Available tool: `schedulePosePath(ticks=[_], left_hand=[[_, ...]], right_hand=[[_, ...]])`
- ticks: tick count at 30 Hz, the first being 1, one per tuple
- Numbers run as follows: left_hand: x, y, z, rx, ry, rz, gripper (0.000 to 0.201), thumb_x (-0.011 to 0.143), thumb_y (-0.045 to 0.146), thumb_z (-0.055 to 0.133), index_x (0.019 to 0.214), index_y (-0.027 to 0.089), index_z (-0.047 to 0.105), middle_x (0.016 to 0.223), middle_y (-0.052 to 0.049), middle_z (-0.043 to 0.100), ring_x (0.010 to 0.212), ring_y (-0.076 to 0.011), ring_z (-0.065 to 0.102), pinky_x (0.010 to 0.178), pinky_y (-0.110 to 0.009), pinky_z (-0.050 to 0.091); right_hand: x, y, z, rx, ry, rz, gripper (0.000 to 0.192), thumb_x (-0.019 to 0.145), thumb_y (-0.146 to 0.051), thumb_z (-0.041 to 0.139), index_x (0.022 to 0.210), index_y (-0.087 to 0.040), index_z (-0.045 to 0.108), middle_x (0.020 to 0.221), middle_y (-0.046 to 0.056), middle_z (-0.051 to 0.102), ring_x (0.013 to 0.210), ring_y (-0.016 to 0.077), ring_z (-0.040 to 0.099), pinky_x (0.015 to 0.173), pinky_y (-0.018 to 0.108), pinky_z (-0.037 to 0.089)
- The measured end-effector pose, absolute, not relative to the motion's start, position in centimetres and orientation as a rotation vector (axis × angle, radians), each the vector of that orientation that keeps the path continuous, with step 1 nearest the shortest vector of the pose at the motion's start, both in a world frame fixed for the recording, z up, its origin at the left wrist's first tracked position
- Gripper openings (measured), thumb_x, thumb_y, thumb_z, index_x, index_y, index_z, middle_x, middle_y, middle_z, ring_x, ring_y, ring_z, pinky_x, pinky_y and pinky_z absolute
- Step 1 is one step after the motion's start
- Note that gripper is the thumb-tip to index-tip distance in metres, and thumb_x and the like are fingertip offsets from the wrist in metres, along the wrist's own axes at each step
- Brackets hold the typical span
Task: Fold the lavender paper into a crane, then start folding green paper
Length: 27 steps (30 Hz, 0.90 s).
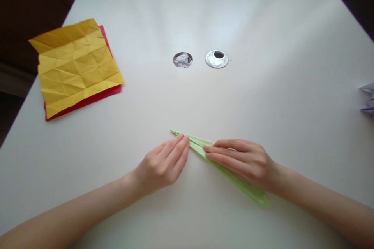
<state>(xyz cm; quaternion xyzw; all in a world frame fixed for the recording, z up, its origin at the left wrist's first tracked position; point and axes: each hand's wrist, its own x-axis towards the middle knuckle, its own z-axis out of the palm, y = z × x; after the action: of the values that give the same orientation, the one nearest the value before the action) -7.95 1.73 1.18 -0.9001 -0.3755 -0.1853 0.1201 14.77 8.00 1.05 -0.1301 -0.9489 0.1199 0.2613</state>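
Note:
A light green sheet of paper (248,188), folded into a long narrow strip with a sharp point at its left end, lies slantwise on the white table. Close to that point, my left hand (165,161) has its fingers pressed together on the strip; its thumb is hidden. My right hand (248,161) lies over the strip's middle, fingers stretched out and slightly apart, with the fingertips on the folded layers. Its thumb does not show. The wider end of the strip emerges below my right hand, towards the lower right.
Creased yellow paper (78,70) lies over red paper (84,104) at the table's left edge. Two round holes are in the tabletop, one stuffed with crumpled material (183,60), the other with a metallic rim (216,62). Folded pale paper (368,99) enters at the right.

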Motion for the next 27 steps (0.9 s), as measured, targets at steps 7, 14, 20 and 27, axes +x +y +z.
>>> schedulePosePath(ticks=[7,14,20,27], left_hand=[[-8.04,1.72,1.23,-2.638,-1.126,-0.527,0.019,0.081,0.006,0.05,0.098,0.005,0.059,0.101,-0.013,0.066,0.102,-0.0238,0.059,0.08,-0.032,0.053],[-7.9,1.59,1.16,-2.614,-1.126,-0.512,0.019,0.08,0.005,0.052,0.097,0.004,0.06,0.099,-0.013,0.066,0.099,-0.0232,0.06,0.078,-0.03,0.054],[-7.83,1.53,0.99,-2.603,-1.158,-0.543,0.018,0.081,0.006,0.049,0.095,0.005,0.06,0.1,-0.011,0.066,0.098,-0.0213,0.061,0.079,-0.028,0.053],[-7.77,1.72,1.0,-2.594,-1.222,-0.556,0.017,0.082,0.006,0.049,0.095,0.009,0.06,0.099,-0.007,0.067,0.096,-0.0178,0.061,0.08,-0.026,0.052]], right_hand=[[14.9,7.96,1.04,-0.366,-2.578,0.307,0.018,0.08,-0.007,0.052,0.095,-0.013,0.059,0.092,0.003,0.07,0.081,0.0144,0.062,0.069,0.026,0.054],[14.83,8.0,1.05,-0.365,-2.574,0.314,0.018,0.079,-0.006,0.052,0.094,-0.012,0.059,0.091,0.004,0.07,0.081,0.0146,0.061,0.069,0.026,0.053],[14.8,8.03,1.01,-0.36,-2.575,0.316,0.017,0.08,-0.007,0.051,0.095,-0.013,0.059,0.091,0.004,0.07,0.083,0.0142,0.061,0.07,0.026,0.053],[14.81,8.01,1.1,-0.36,-2.571,0.305,0.017,0.079,-0.007,0.053,0.094,-0.012,0.059,0.092,0.003,0.07,0.081,0.0147,0.061,0.069,0.026,0.053]])
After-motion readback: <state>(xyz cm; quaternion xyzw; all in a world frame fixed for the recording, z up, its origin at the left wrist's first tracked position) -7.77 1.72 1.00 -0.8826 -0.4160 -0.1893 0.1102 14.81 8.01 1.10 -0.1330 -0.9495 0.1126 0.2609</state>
